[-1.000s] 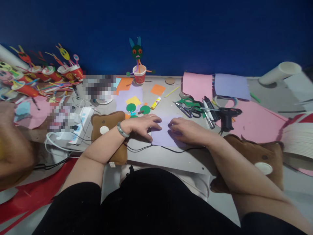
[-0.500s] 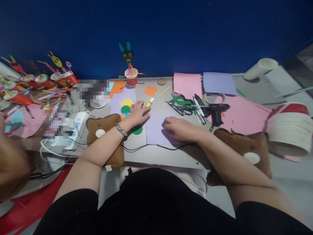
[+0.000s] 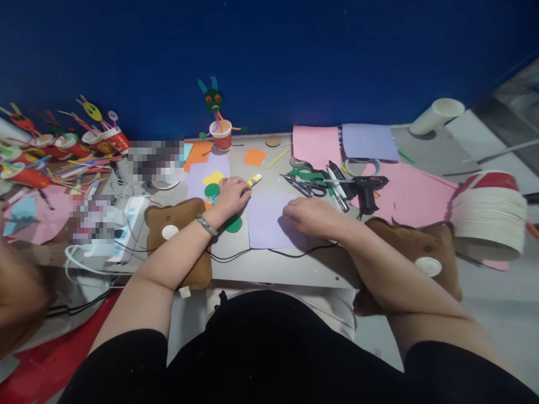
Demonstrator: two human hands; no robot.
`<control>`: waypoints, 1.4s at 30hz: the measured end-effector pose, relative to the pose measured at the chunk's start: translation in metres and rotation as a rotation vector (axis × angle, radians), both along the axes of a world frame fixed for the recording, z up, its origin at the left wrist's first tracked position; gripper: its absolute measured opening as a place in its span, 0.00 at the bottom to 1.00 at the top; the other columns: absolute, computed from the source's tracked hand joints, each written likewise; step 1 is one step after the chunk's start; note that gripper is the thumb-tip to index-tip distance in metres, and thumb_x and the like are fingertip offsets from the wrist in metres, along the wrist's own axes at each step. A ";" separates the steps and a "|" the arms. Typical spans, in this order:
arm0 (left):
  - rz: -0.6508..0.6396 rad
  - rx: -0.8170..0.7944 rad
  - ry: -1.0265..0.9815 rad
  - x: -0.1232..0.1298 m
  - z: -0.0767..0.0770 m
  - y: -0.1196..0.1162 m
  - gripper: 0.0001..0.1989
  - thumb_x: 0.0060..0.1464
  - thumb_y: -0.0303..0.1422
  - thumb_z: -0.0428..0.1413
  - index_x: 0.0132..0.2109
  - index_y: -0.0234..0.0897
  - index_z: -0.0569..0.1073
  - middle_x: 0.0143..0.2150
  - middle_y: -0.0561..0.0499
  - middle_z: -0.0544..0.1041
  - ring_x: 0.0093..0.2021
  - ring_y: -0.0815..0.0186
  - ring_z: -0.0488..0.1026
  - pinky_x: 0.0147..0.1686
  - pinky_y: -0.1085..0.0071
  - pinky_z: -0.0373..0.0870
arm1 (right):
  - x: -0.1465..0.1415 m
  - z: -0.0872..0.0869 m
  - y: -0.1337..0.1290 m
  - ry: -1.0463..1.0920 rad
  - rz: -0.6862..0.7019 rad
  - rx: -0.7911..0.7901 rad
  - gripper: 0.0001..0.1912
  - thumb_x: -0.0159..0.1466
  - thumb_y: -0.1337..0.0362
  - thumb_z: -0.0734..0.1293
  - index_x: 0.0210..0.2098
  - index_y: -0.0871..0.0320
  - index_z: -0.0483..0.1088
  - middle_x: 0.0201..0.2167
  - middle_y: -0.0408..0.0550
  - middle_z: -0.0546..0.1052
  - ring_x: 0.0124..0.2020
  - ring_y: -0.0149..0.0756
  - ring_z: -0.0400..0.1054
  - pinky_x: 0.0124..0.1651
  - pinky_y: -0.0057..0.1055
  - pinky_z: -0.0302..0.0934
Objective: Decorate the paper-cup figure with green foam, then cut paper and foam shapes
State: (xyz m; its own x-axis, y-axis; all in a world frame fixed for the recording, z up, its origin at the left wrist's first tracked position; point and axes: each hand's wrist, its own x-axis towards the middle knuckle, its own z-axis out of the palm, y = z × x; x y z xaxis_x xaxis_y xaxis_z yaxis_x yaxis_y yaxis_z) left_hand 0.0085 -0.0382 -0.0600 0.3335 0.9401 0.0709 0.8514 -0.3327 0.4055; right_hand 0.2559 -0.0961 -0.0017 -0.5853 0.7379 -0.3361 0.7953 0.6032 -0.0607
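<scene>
My left hand (image 3: 234, 196) lies over the table with its fingers drawn together around the near end of a yellow glue stick (image 3: 254, 180). Green paper circles (image 3: 233, 224) and a yellow paper piece (image 3: 213, 179) are beside that hand. A light purple sheet (image 3: 269, 224) lies flat in front of me. My right hand (image 3: 304, 216) rests at the sheet's right side, fingers curled and pressed together; whether anything is under them is hidden. Behind stands a red cup (image 3: 221, 136) bearing a green paper face (image 3: 213, 100).
Scissors (image 3: 305, 185), markers (image 3: 338, 182) and a black glue gun (image 3: 368, 191) lie right of centre. Brown cushions (image 3: 179, 238) sit under my forearms. A stack of white cups (image 3: 488, 219) lies far right. Another person's arm (image 3: 21, 280) is at the left edge, near a power strip (image 3: 129, 227).
My left hand has drawn its spread fingers in, onto the glue stick. My right hand has hardly moved. The whole view has shifted slightly.
</scene>
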 end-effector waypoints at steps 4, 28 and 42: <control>0.040 0.033 0.050 -0.001 0.000 0.001 0.07 0.61 0.33 0.56 0.33 0.39 0.75 0.44 0.44 0.80 0.50 0.52 0.72 0.59 0.50 0.60 | 0.023 0.016 0.011 -0.157 -0.321 0.073 0.17 0.70 0.69 0.59 0.48 0.63 0.79 0.48 0.67 0.81 0.51 0.57 0.76 0.45 0.41 0.65; 0.183 -0.243 -0.948 -0.010 0.001 0.012 0.11 0.54 0.31 0.64 0.45 0.36 0.78 0.39 0.50 0.79 0.34 0.70 0.71 0.40 0.69 0.71 | 0.052 -0.004 0.054 -0.230 -0.757 -0.016 0.23 0.69 0.65 0.64 0.56 0.77 0.75 0.53 0.80 0.77 0.57 0.61 0.74 0.52 0.43 0.65; 0.030 -0.681 -1.347 -0.010 0.019 0.010 0.15 0.53 0.31 0.67 0.47 0.34 0.77 0.32 0.56 0.72 0.31 0.75 0.71 0.36 0.73 0.68 | 0.044 0.010 0.028 0.198 -0.545 0.134 0.39 0.64 0.66 0.66 0.73 0.64 0.58 0.34 0.54 0.82 0.39 0.51 0.75 0.44 0.39 0.64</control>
State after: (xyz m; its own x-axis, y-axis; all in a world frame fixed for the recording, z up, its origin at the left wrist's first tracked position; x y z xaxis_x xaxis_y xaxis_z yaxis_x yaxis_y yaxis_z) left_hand -0.0012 -0.0283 -0.0410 0.3570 0.9235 -0.1402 -0.2690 0.2454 0.9313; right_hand 0.3002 -0.0677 0.0085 -0.1522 0.9780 -0.1426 0.9738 0.1237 -0.1910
